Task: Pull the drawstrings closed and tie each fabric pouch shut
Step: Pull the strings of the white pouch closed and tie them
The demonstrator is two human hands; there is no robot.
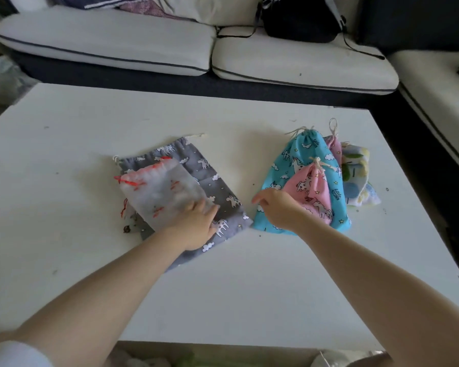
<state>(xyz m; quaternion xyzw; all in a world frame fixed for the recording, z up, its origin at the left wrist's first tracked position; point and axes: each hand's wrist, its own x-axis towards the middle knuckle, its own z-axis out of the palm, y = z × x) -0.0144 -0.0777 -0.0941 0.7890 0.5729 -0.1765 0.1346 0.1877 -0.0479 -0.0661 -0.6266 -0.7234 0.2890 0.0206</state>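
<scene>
Nearby, tied pouches (309,181) beside sofa (302,64).

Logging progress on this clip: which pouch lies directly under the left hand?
The translucent white pouch with red drawstrings, lying flat atop the grey unicorn pouch; the left hand presses its lower corner.

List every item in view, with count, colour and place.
Table: one, white, centre.
Grey unicorn pouch: one, lying flat, table left, mouth open.
Translucent pouch: one, whitish with red drawstring, on the grey pouch.
Blue unicorn pouch: one, cinched, table right.
Pink pouches: two, cinched; one on the blue pouch, one behind it.
Patterned pouch: one, white with green and yellow, far right of the pile.
Sofa: one, white cushions, behind table.
Black bag: one, on the sofa.
Left hand: on the translucent pouch.
Right hand: at the blue pouch.
</scene>
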